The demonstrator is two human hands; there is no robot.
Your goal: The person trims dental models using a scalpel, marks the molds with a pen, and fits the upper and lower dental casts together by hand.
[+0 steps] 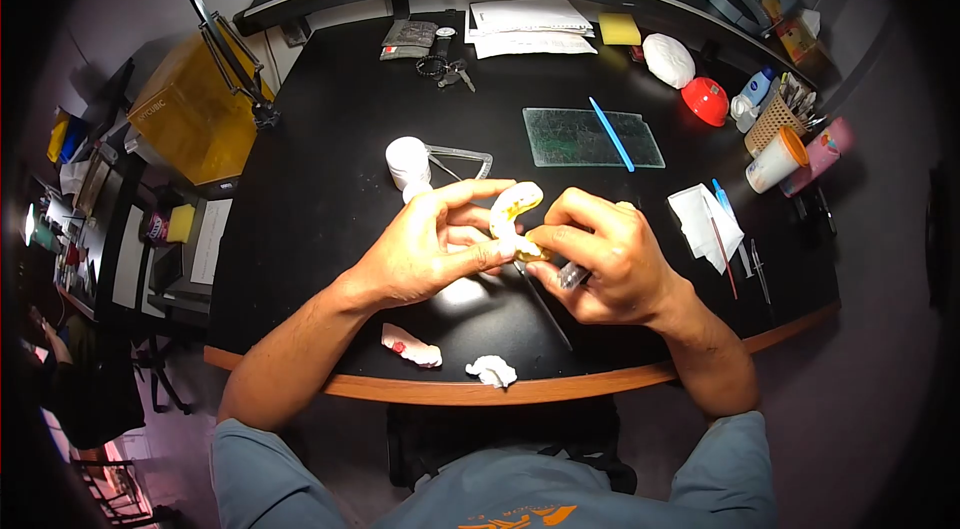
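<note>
My left hand (425, 241) holds a small curved white piece with yellow patches (512, 212), which looks like a dental cast, between thumb and fingers. My right hand (612, 259) is closed at the right side of the cast, its fingertips touching the yellow part. A dark, partly see-through tool (572, 275) shows between the right fingers; its tip is hidden. Under the hands, a thin dark rod (548, 309) lies on the black table. Near the front edge are a white and pink piece with a red spot (411, 346) and a crumpled white piece (491, 371).
A white jar (408, 163) and metal caliper (470, 161) lie beyond my left hand. Farther back is a glass slab (575, 141) with a blue stick (612, 136). At right are white paper (704, 224) with thin tools, a white cup (776, 161) and a red bowl (706, 102).
</note>
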